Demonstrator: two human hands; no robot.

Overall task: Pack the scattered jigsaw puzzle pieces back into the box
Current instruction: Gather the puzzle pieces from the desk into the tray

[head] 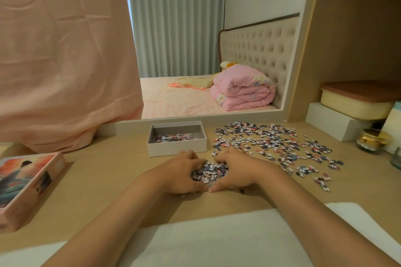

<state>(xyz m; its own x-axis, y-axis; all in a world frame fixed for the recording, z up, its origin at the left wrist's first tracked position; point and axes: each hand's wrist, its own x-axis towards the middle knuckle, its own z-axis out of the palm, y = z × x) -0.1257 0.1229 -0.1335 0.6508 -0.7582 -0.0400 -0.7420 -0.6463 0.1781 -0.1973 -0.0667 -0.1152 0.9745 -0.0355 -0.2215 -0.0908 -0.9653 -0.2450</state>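
Puzzle pieces (208,171) sit heaped between curled fingers (195,159), left hand (181,174) and right hand (236,171) cupped around the pile on the desk (104,180). Just beyond stands the open box (176,146), a few pieces inside; more scattered pieces (277,143) lie to its right.

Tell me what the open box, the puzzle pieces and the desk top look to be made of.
Open box: likely rigid paperboard, matte white outside, grey inside; thick straight walls, crisp corners.
Puzzle pieces: probably thin printed cardboard; flat, die-cut tabs, coloured faces, though too small to be sure.
Desk top: wood-look surface, light tan, matte; faint grain, so laminate or veneer, cannot tell which.
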